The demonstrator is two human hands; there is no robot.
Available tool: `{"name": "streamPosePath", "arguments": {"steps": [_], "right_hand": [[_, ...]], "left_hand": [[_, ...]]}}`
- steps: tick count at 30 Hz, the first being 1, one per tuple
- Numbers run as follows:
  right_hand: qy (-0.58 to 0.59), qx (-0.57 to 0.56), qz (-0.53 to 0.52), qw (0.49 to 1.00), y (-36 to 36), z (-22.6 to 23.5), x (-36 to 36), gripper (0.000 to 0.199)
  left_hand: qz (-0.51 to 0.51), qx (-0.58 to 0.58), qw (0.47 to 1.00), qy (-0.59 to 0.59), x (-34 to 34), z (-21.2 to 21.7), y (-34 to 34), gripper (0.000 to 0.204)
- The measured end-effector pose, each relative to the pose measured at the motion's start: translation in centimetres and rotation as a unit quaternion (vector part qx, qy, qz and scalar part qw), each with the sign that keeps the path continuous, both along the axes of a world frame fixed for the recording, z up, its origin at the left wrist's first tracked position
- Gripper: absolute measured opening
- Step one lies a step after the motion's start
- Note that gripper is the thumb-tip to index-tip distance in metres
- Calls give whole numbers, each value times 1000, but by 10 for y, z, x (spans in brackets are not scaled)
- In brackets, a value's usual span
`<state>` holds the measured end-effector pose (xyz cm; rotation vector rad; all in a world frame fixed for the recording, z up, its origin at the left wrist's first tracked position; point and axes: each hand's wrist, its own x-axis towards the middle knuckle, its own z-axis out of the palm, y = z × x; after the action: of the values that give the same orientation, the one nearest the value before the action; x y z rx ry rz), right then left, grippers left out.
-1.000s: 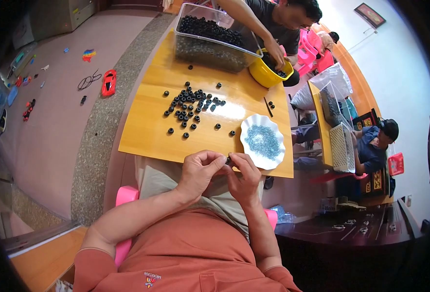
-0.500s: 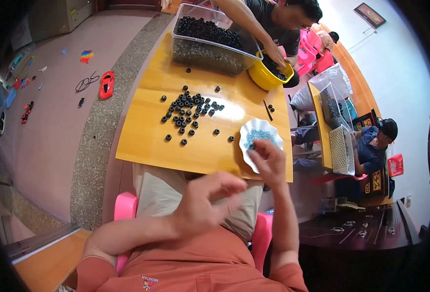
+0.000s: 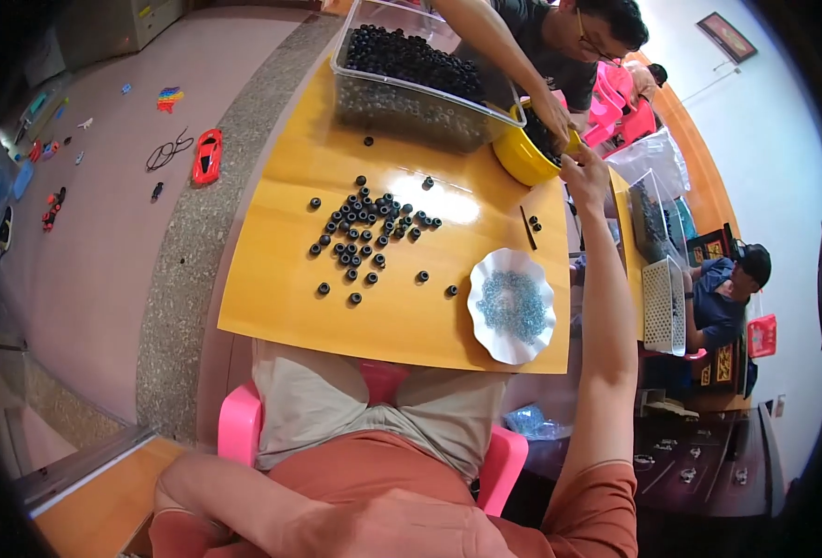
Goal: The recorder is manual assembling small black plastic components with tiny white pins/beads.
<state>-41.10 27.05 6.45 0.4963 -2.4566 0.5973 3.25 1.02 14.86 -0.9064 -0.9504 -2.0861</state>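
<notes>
My right hand [image 3: 586,177] is stretched far across the wooden table [image 3: 281,279], its fingertips at the rim of a yellow bowl [image 3: 521,160] of black parts. Whether it holds anything is hidden. Another person's hand [image 3: 552,113] reaches into the same bowl from the far side. My left hand [image 3: 392,528] lies low against my chest, blurred, away from the table. Loose black rings [image 3: 364,228] are scattered mid-table. A white scalloped plate [image 3: 485,339] with small blue-grey rings [image 3: 513,305] sits near the front right edge.
A clear bin [image 3: 411,102] full of black rings stands at the table's far side. A thin black stick [image 3: 528,228] lies by the bowl. I sit on a pink chair [image 3: 239,423]. A red toy car [image 3: 207,155] lies on the floor left; a white basket [image 3: 660,305] stands on the right.
Both hands were together at the table's front edge. My right hand then passed over the white plate and reached out to the yellow bowl; my left hand dropped back to my chest.
</notes>
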Motion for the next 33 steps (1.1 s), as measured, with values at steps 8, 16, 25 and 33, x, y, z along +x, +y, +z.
{"name": "streamPosePath", "arguments": {"steps": [8, 16, 25, 33], "right_hand": [[-44, -102, 38, 993, -22, -23, 74, 22], [-137, -14, 184, 973, -100, -18, 192, 13], [-192, 157, 317, 916, -147, -29, 248, 19], [-145, 216, 296, 919, -168, -37, 264, 21]], "left_hand": [[-115, -92, 983, -112, -1, 5, -34, 21], [4, -239, 963, 123, 5, -20, -51, 20], [93, -102, 990, 30, 31, -4, -45, 15], [33, -214, 974, 72, 36, -29, -39, 16]]}}
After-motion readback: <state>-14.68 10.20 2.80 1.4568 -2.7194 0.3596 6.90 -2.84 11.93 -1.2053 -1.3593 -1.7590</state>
